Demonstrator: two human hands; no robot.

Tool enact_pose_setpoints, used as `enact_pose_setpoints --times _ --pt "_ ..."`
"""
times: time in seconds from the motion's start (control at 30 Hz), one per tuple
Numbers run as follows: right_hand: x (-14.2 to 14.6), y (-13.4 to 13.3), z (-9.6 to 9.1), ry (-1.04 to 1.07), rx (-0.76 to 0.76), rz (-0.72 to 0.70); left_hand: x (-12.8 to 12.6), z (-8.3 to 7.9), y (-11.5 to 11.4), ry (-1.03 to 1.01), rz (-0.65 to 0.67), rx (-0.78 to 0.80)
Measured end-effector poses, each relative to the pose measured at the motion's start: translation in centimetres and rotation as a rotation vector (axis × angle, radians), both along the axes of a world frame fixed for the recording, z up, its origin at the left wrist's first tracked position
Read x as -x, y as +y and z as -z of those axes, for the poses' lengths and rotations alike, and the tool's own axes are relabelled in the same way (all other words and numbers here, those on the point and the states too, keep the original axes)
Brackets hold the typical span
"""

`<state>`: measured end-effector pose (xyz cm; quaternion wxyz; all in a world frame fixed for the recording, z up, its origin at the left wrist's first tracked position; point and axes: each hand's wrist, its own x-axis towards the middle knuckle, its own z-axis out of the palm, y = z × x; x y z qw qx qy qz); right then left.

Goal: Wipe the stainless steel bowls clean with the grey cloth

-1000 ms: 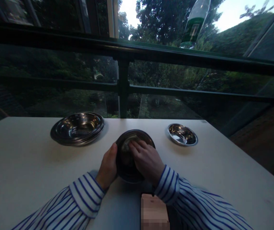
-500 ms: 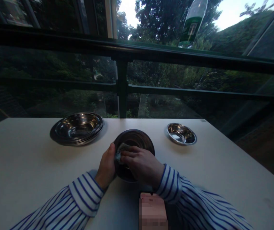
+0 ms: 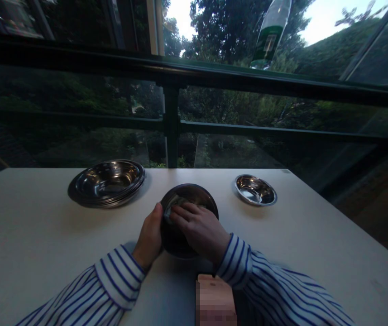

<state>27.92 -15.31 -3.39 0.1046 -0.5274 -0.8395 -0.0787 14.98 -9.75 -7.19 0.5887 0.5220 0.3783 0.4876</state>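
Note:
A round metal bowl (image 3: pixel 205 194) is tilted toward me at the middle of the white table. My left hand (image 3: pixel 149 235) grips its left side, thumb along the rim and the other fingers hidden behind it. Inside the bowl, my right hand (image 3: pixel 197 226) presses a crumpled pale cloth (image 3: pixel 168 213) against the inner wall on the left. The fingers are closed over the cloth, which is partly covered by them. A smaller shiny metal bowl (image 3: pixel 255 190) sits upright to the right, apart from both hands.
A stack of wide metal bowls (image 3: pixel 107 183) stands at the left on the white table (image 3: pixel 37 244). A pinkish phone-like object (image 3: pixel 216 294) lies near the front, below my right wrist. Behind the table runs a dark railing (image 3: pixel 214 77) with a green-labelled plastic bottle (image 3: pixel 270 40) on it.
My right hand has shifted slightly up inside the bowl, with the cloth under its fingers. My left hand keeps its grip. The whole view has moved a little.

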Motion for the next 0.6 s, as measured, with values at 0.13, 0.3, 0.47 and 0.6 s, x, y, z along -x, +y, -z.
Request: enact_pose_setpoints --times 0.13,0.3,0.47,0.6 --pt "-0.2 0.0 -0.4 -0.023 -0.02 0.161 0.0 -0.3 -0.3 0.075 0.016 -0.072" --pt "-0.1 -0.3 -1.0 -0.074 -0.006 0.335 0.1 -0.4 -0.8 0.152 -0.01 -0.169" --pt "-0.1 -0.8 -1.2 -0.073 0.089 0.364 0.2 -0.2 -1.1 0.19 0.01 -0.307" --pt "-1.1 -0.6 -1.6 -0.021 0.281 0.229 0.3 -0.1 -0.9 0.162 0.006 -0.323"
